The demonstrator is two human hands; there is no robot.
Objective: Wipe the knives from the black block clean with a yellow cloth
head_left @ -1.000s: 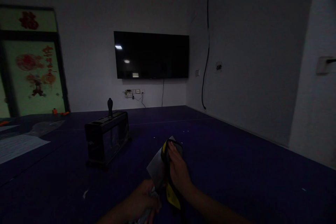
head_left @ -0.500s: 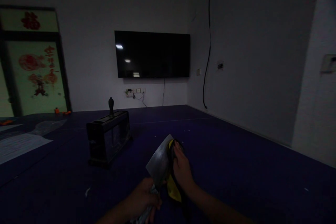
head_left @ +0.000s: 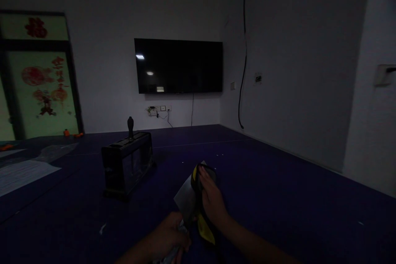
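Clasping a broad-bladed cleaver (head_left: 185,192) in the left hand (head_left: 170,235), over the purple table (head_left: 272,206). Pressing a yellow-and-dark cloth (head_left: 206,231) against it with the flat right hand (head_left: 213,202); cannot tell whether pinching. Facing, at left, a black-framed holder (head_left: 114,171) with one dark handle (head_left: 130,126) upright from its top; too dark to read inside.

A dark blue surface (head_left: 278,202) carries a black holder (head_left: 114,169) forward-left of the left hand (head_left: 170,234), paper (head_left: 24,176) lying farther left.

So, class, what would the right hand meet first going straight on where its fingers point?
The yellow-and-black cloth against the right hand, then probably the metal blade; depth is hard to judge.
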